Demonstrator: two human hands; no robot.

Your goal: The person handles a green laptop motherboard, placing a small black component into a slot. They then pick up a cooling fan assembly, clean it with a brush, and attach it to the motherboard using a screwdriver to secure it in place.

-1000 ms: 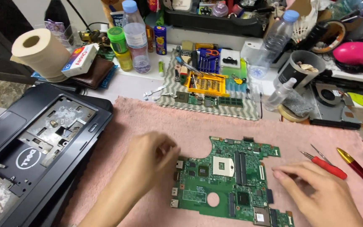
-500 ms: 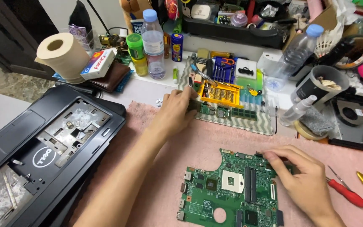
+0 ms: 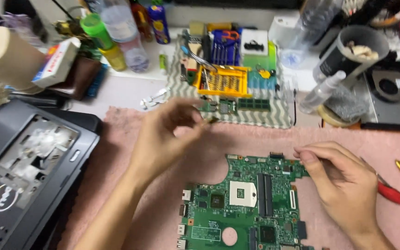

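Note:
A green laptop motherboard [image 3: 246, 203] lies flat on the pink towel [image 3: 172, 139]. My right hand [image 3: 343, 190] rests on the board's upper right corner, fingers curled against its edge. My left hand [image 3: 163, 134] hovers above the towel to the upper left of the board, pinching a small dark part [image 3: 211, 120] between thumb and fingertips; blur hides what the part is.
Behind the towel sits a yellow screwdriver-bit case [image 3: 223, 81] on a zigzag mat, with memory sticks [image 3: 253, 104]. A black laptop shell [image 3: 24, 171] lies at the left. Red-handled tools [image 3: 392, 194] lie at the right. Bottles [image 3: 126, 32], a paper roll [image 3: 5, 55] and a cup [image 3: 348, 51] crowd the back.
My left hand reached to the bit case, then drew back toward the board with a small part pinched. The right hand stayed at the board's right corner. The view moved closer.

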